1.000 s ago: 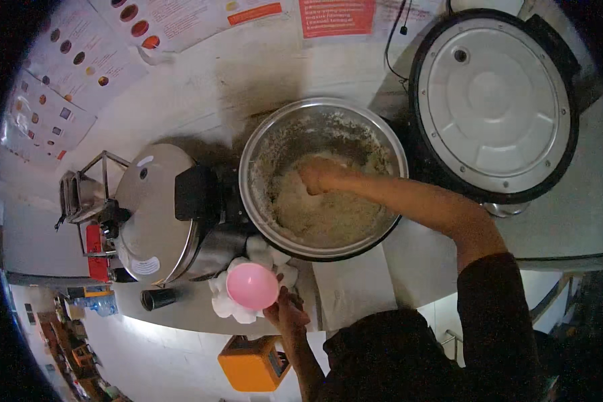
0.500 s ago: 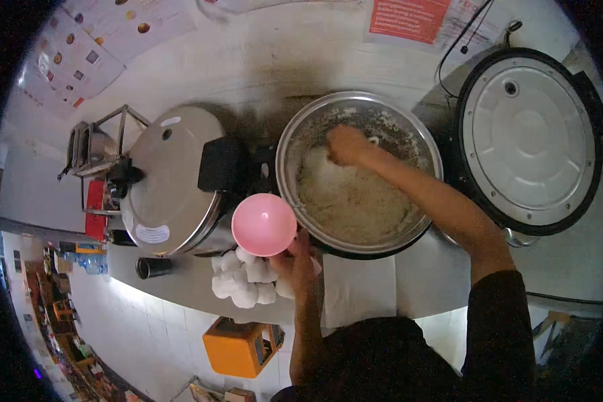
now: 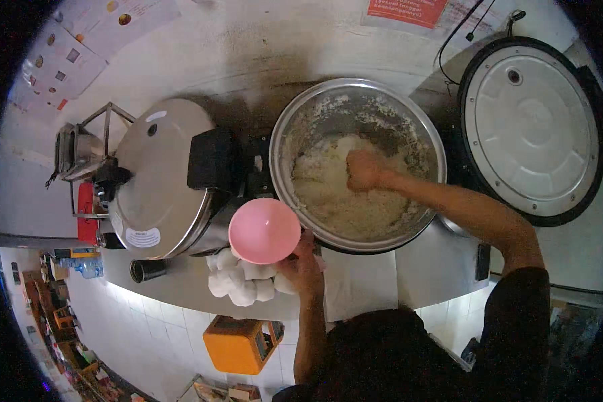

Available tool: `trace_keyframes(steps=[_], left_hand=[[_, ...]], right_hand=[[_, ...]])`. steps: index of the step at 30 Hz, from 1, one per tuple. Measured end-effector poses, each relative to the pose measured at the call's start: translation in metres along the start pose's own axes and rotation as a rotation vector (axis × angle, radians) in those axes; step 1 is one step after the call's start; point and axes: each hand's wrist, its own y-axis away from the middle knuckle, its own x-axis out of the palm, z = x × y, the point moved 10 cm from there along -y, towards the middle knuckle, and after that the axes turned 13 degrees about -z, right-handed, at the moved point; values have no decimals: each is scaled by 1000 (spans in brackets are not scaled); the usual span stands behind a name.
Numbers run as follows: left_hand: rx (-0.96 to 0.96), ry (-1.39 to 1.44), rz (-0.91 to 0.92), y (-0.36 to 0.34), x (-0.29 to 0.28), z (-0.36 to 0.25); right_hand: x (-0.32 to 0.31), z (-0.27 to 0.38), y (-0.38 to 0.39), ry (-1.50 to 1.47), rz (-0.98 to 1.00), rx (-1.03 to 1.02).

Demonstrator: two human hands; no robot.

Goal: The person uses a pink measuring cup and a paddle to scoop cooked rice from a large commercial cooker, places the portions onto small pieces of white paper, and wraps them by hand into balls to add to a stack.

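My left hand (image 3: 305, 264) grips a pink bowl (image 3: 264, 231) by its right side, just left of the big pot's front rim. The bowl's inside faces up and looks bare. My right hand (image 3: 367, 171) is closed like a fist inside the wide steel pot (image 3: 281, 201). Cooked white rice (image 3: 342, 211) covers the pot's bottom, with grains stuck to its far wall. Whatever my right fingers hold is hidden by the hand. Several rounded white bundles (image 3: 241, 285) are piled on the counter beside and below the pink bowl.
A second steel cooker with its lid (image 3: 157, 167) closed stands left. The raised pot lid (image 3: 532, 134) is at the right. A dark cup (image 3: 147, 270) lies near the counter's (image 3: 435, 281) left front. An orange stool (image 3: 238, 345) stands on the floor below.
My right hand has moved right and slightly nearer within the pot, and its elbow has swung right. The left hand still holds the pink bowl. The view has shifted slightly.
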Motion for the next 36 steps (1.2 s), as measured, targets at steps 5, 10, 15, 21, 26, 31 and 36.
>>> trace_keyframes(steps=[5, 10, 15, 21, 26, 31, 36], left_hand=[[-87, 76, 3, 1, 5, 15], [40, 243, 627, 35, 34, -50], [-82, 118, 208, 2, 8, -18], [-322, 186, 384, 0, 3, -27], [-413, 62, 669, 31, 20, -72], [-650, -51, 892, 75, 87, -41], [-806, -29, 873, 92, 115, -10]], right_hand=[[44, 30, -17, -517, 107, 242], [62, 28, -36, -577, 7, -128], [27, 36, -3, -1014, 202, 34], [-54, 7, 35, -1122, 69, 193], [-171, 1, 93, -1136, -137, 106], [-193, -1, 137, -1269, -411, 35], [-226, 16, 185, -405, -965, -110]])
